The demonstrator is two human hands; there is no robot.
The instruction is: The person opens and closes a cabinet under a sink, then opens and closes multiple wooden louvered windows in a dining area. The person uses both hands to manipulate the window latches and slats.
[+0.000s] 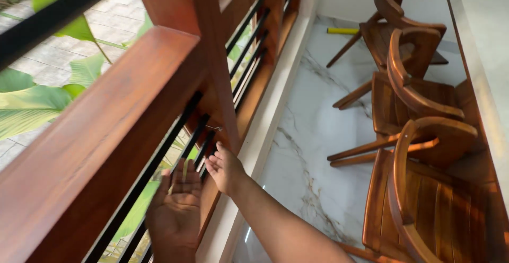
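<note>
The left hand (176, 210) is raised with its palm up and fingers spread apart, holding nothing, just in front of the black metal bars (159, 159) of a wooden railing (101, 136). The right hand (225, 168) reaches in from the lower right, its arm crossing the bottom of the view, and its fingertips lie against the foot of the reddish wooden post (214, 56) where the bars meet it. Its fingers are bent together at the wood; whether they pinch anything cannot be told, since their tips are hidden against the post. A small pale mark sits on the post just above that hand, too small to make out.

The railing's broad top rail runs from the lower left to the post, and more bars continue beyond it toward the top of the view. Behind the bars show large green leaves (32, 104) and grey paving (114, 14), cut up by the bars.

On the right, three wooden chairs (419, 99) with curved backs stand in a row on a white marble floor (313, 136) veined in grey; the nearest is cut off by the lower edge. A short yellow bar-shaped object (342, 30) lies on the floor by the far wall, partly hidden behind the farthest chair's leg. No packages, labels or signs can be made out.
</note>
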